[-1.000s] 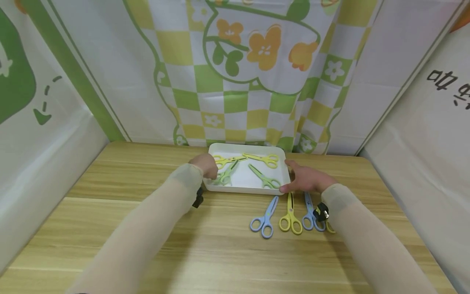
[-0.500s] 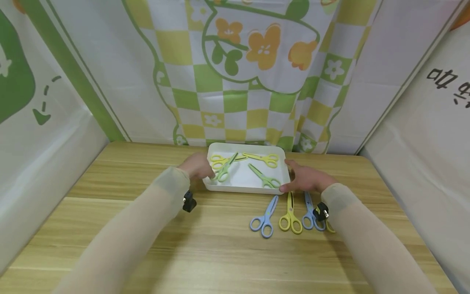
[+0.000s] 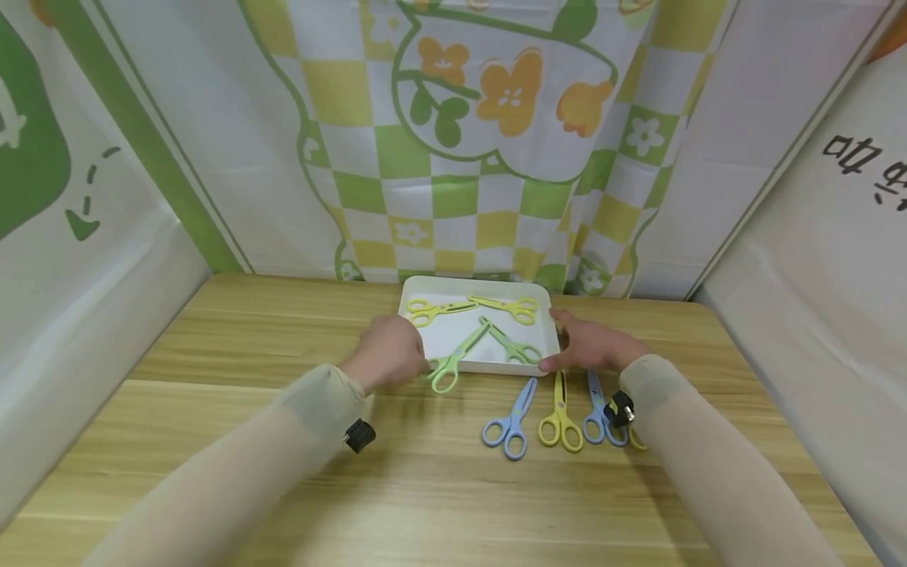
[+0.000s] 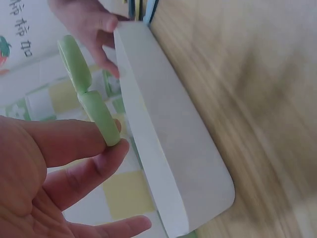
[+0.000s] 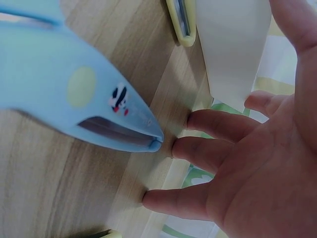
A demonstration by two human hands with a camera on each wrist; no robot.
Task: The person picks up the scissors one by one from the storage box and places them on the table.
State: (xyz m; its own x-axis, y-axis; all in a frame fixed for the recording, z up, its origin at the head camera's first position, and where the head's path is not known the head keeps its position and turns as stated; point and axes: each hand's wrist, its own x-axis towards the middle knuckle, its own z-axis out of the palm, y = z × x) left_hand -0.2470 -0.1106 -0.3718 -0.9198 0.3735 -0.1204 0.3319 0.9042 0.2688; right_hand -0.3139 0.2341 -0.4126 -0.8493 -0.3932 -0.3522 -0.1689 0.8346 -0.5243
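Observation:
My left hand (image 3: pixel 388 354) pinches a pair of green scissors (image 4: pixel 101 116) by a handle loop, between thumb and fingertips. Its blades point toward the tray's middle, while the handles hang over the front rim of the white tray (image 3: pixel 482 367). Two yellow scissors, one at the left (image 3: pixel 445 309) and one at the right (image 3: pixel 499 304), lie inside with another green pair (image 3: pixel 509 343). At the tray's right end my right hand (image 3: pixel 598 345) touches the side and front corner. In the right wrist view its fingers are spread and fairly straight, several tips on the table.
In front of the tray, blue scissors (image 3: pixel 517 413), yellow scissors (image 3: pixel 561 409) and a second blue pair (image 3: pixel 597 409) lie in a row. Another yellow pair (image 3: pixel 639 441) is mostly hidden by the right wrist. A checked curtain (image 3: pixel 453 197) hangs behind the wooden table (image 3: pixel 425 488).
My left hand has lifted the green scissors from the tray's left part and brought them toward me and slightly right, over the front rim. The right hand and tray have stayed put.

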